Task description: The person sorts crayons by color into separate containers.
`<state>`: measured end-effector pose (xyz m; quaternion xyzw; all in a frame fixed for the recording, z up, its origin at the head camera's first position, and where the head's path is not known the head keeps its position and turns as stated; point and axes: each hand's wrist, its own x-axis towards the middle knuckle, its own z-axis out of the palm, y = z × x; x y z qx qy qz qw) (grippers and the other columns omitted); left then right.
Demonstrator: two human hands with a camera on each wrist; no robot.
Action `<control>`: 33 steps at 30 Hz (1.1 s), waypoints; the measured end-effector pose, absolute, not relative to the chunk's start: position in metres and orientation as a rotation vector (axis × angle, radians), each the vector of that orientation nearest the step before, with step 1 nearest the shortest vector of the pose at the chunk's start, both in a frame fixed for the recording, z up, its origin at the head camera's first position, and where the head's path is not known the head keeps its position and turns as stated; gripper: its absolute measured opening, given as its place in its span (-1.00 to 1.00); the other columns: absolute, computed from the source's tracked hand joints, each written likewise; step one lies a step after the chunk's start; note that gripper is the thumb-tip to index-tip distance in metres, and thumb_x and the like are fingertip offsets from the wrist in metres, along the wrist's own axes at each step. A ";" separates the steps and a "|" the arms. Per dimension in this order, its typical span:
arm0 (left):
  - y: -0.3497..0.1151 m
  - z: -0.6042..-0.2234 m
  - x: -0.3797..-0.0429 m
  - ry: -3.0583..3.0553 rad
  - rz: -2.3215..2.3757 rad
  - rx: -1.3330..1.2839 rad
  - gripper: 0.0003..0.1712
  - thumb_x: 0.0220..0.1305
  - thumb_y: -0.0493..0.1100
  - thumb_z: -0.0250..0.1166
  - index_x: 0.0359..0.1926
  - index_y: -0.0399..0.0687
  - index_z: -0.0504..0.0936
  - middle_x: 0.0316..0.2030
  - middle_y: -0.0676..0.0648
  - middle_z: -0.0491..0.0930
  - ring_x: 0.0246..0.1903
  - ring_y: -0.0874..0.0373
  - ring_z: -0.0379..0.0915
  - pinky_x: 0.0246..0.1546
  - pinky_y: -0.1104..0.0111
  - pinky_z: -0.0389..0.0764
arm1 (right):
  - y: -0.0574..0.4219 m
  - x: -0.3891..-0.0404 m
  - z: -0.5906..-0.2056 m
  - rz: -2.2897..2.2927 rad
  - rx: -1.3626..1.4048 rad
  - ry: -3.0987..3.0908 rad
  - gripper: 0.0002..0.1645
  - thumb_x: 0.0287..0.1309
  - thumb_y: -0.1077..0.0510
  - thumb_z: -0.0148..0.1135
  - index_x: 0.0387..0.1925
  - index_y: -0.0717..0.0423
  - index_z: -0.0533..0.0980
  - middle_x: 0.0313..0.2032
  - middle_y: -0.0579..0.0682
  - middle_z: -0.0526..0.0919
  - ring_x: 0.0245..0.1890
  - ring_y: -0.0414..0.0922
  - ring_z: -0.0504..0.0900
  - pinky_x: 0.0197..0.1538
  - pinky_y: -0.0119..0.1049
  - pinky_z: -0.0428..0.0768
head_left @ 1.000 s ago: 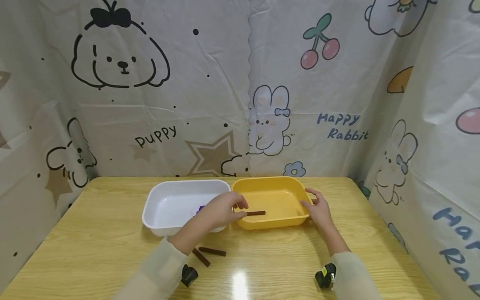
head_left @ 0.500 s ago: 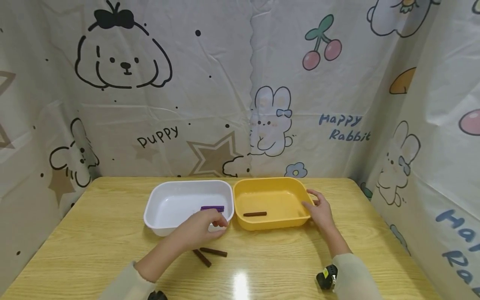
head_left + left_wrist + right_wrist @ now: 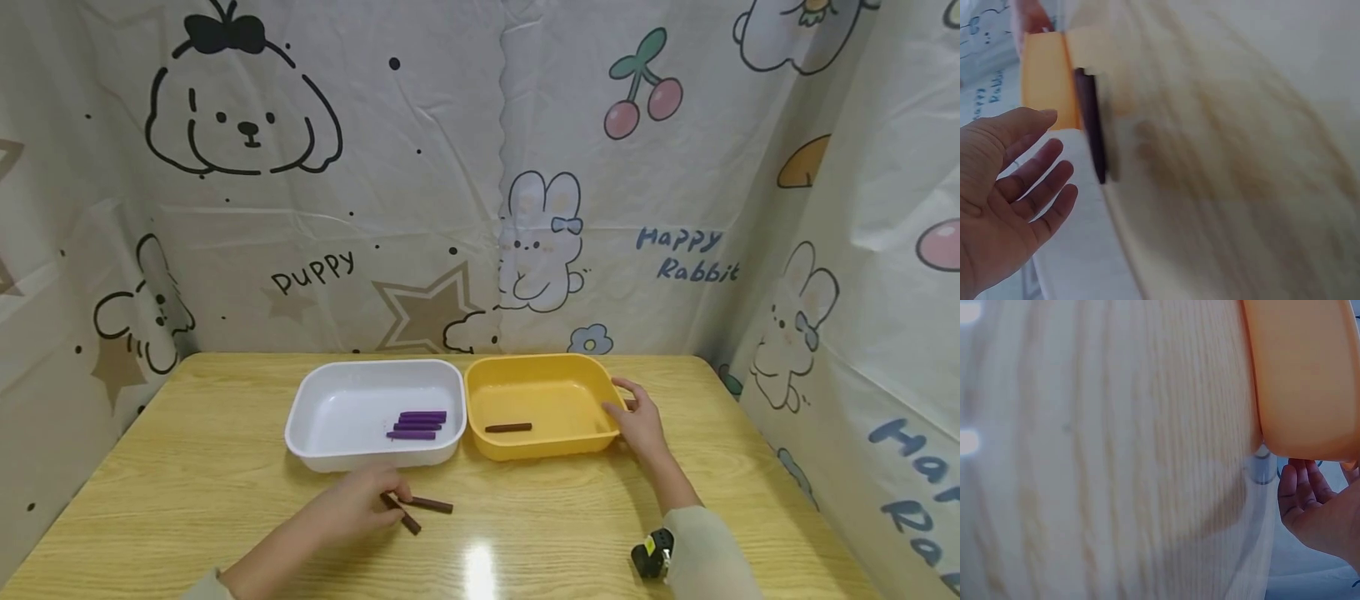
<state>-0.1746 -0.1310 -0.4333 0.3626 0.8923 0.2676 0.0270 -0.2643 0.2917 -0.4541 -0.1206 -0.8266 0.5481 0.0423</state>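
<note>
Two brown crayons lie on the table in the head view, one slanted [image 3: 409, 522] and one nearly level [image 3: 435, 505]. Over them is my left hand [image 3: 352, 504], thumb and fingertips around the slanted crayon's upper end. In the left wrist view that hand [image 3: 1007, 187] has its fingers spread and loosely bent, with a dark crayon [image 3: 1090, 122] just beyond them, apart. My right hand [image 3: 641, 425] grips the right rim of a yellow plastic tub [image 3: 543, 448], thumb over the edge. Its fingers [image 3: 1307, 487] show against the tub's outer end in the right wrist view. Another brown crayon [image 3: 508, 427] lies inside the tub.
A white tub [image 3: 330, 458] stands left of the yellow one, their ends close together. Several purple crayons [image 3: 414, 435] lie side by side in its right half. A printed cloth [image 3: 420, 208] hangs behind the wooden table [image 3: 555, 533] and along its sides.
My left hand has let go of the brown crayon in the yellow tub and moved left and down to the two on the table. My right hand has stayed at the tub's rim.
</note>
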 end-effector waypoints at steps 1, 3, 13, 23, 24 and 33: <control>-0.133 -0.436 -0.175 2.772 0.810 1.124 -0.87 0.04 -0.25 0.35 -0.33 -0.04 0.63 -0.36 0.10 0.57 -0.29 0.18 0.49 -0.20 0.36 0.58 | 0.292 -0.264 -0.454 1.674 -0.368 -2.528 -0.36 0.24 0.18 0.13 0.33 0.01 0.21 0.06 0.34 0.43 -0.25 -0.06 0.62 -0.33 -0.38 0.67; -0.137 -0.442 -0.176 2.796 0.791 1.141 -0.84 0.00 -0.27 0.35 -0.31 -0.06 0.62 -0.36 0.09 0.57 -0.30 0.18 0.48 -0.19 0.34 0.58 | 0.291 -0.265 -0.454 1.669 -0.367 -2.525 -0.37 0.24 0.19 0.13 0.32 0.02 0.22 0.04 0.34 0.44 -0.27 -0.07 0.62 -0.35 -0.39 0.67; -0.145 -0.455 -0.186 2.831 0.754 1.149 -0.85 -0.04 -0.29 0.34 -0.39 0.02 0.62 -0.43 0.15 0.52 -0.38 0.28 0.40 -0.32 0.41 0.51 | 0.292 -0.264 -0.455 1.667 -0.352 -2.521 -0.37 0.23 0.19 0.13 0.32 0.03 0.22 0.03 0.35 0.45 -0.30 -0.10 0.63 -0.37 -0.40 0.67; -0.141 -0.448 -0.186 2.786 0.611 1.213 -0.97 0.01 -0.18 0.37 -0.48 0.04 0.66 -0.52 0.20 0.49 -0.46 0.39 0.31 -0.40 0.48 0.42 | 0.292 -0.265 -0.456 1.667 -0.346 -2.526 -0.36 0.23 0.18 0.14 0.32 0.04 0.22 0.04 0.35 0.44 -0.29 -0.12 0.62 -0.34 -0.39 0.67; -0.140 -0.448 -0.185 2.778 0.590 1.218 -0.97 0.02 -0.17 0.37 -0.48 0.04 0.66 -0.52 0.20 0.49 -0.47 0.40 0.30 -0.41 0.48 0.42 | 0.292 -0.265 -0.456 1.666 -0.346 -2.526 -0.36 0.23 0.18 0.14 0.32 0.05 0.22 0.04 0.35 0.44 -0.30 -0.12 0.63 -0.34 -0.39 0.67; -0.137 -0.444 -0.182 2.724 0.655 1.099 -0.95 0.05 -0.18 0.35 -0.41 -0.03 0.69 -0.47 0.18 0.51 -0.45 0.41 0.33 -0.40 0.48 0.49 | 0.292 -0.265 -0.455 1.645 -0.351 -2.528 -0.37 0.22 0.19 0.14 0.31 0.05 0.23 0.02 0.35 0.46 -0.29 -0.10 0.63 -0.32 -0.39 0.67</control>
